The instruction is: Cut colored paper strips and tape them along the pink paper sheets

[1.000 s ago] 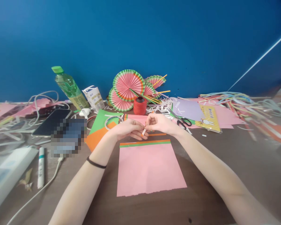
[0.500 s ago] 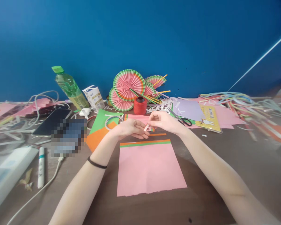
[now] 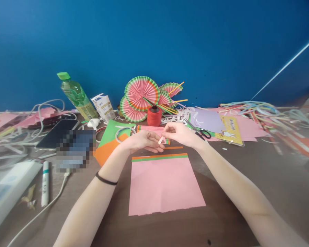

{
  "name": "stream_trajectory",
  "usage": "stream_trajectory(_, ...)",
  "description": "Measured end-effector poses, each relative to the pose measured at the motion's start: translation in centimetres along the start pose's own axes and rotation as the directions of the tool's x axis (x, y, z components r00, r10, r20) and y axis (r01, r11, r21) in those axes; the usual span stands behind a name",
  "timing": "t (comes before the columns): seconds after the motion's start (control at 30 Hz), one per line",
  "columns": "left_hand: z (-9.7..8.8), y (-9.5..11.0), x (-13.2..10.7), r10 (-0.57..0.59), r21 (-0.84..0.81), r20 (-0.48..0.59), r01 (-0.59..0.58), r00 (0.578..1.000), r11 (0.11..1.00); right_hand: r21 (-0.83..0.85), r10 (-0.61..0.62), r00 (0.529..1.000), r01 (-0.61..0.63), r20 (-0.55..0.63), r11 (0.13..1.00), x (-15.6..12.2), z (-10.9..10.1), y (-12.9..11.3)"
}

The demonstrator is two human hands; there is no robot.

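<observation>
My right hand (image 3: 180, 134) pinches a small white paper strip (image 3: 161, 140) between thumb and forefinger, just above the table. My left hand (image 3: 143, 141) lies beside it with fingers loosely stretched toward the strip, holding nothing I can see. Below both hands lies a pink paper sheet (image 3: 164, 187) with a green and orange stripe along its far edge. A folded pink pleated piece (image 3: 150, 129) lies just behind the hands.
Round pink-and-green paper fans (image 3: 141, 93) lean on the blue wall behind a red thread spool (image 3: 153, 116). Scissors (image 3: 202, 133), a yellow booklet (image 3: 230, 130), a green bottle (image 3: 76, 96), a carton (image 3: 103, 107), a phone (image 3: 57, 133), a marker (image 3: 44, 183) and cables surround the work spot.
My hands have drawn slightly apart. The right hand pulled the white strip away from the left hand's fingers, which have relaxed and straightened.
</observation>
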State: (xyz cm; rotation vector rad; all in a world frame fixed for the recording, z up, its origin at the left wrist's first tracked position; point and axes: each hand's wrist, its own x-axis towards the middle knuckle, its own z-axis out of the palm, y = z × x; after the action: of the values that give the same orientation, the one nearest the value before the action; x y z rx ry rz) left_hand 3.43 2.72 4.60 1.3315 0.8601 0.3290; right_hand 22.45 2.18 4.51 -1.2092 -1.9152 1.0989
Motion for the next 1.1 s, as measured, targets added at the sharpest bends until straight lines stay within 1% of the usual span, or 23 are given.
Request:
stream_trajectory(0.13, -0.1, -0.2, 0.1, -0.003, -0.011, 0.037, 0.003, 0.999, 1.000, -0.005, -0.017, 1.000, 0.017, 0.008, 1.000, 0.0, 0.1, 0.2)
stream_trajectory(0.33, 0.1, 0.1, -0.2, -0.025, -0.022, 0.050, 0.026, 0.998, 0.999, -0.055, -0.037, 0.999, 0.037, 0.010, 0.998, 0.0, 0.3, 0.4)
stream_trajectory(0.43, 0.0, 0.2, -0.3, -0.001, -0.034, 0.065, 0.003, 0.998, 0.999, -0.063, -0.064, 0.997, 0.062, -0.031, 0.996, 0.0, 0.4, 0.6)
stream_trajectory(0.53, -0.2, 0.3, -0.5, 0.007, -0.024, 0.063, -0.006, 0.998, 1.000, -0.009, -0.091, 0.994, 0.090, -0.065, 0.996, 0.1, 0.4, 0.6)
stream_trajectory(0.6, -0.4, 0.5, -0.7, 0.000, 0.001, 0.081, 0.000, 0.997, 1.000, 0.058, -0.077, 0.997, 0.079, -0.033, 0.995, 0.2, 0.3, 0.5)
stream_trajectory(0.7, -0.9, 0.8, -1.2, 0.004, 0.051, 0.095, -0.008, 0.995, 0.999, 0.154, -0.022, 1.000, 0.020, 0.010, 0.988, 0.2, 0.2, 0.2)
stream_trajectory(0.8, -1.4, 1.0, -1.6, 0.002, 0.131, 0.071, -0.011, 0.997, 0.991, 0.237, 0.022, 1.000, -0.027, 0.022, 0.971, 0.2, 0.1, 0.0)
stream_trajectory(0.87, -1.5, 1.0, -1.6, -0.005, 0.181, 0.052, -0.005, 0.999, 0.983, 0.271, 0.026, 0.999, -0.038, 0.047, 0.962, 0.1, 0.2, 0.0)
stream_trajectory(1.0, -1.2, 0.9, -1.4, -0.021, 0.242, 0.011, 0.017, 1.000, 0.970, 0.247, 0.002, 0.997, -0.022, 0.081, 0.969, 0.0, 0.6, 0.1)
stream_trajectory(1.1, -1.3, 0.8, -1.3, -0.040, 0.288, 0.044, 0.025, 0.998, 0.957, 0.176, -0.011, 0.996, -0.004, 0.084, 0.984, 0.0, 1.1, 0.1)
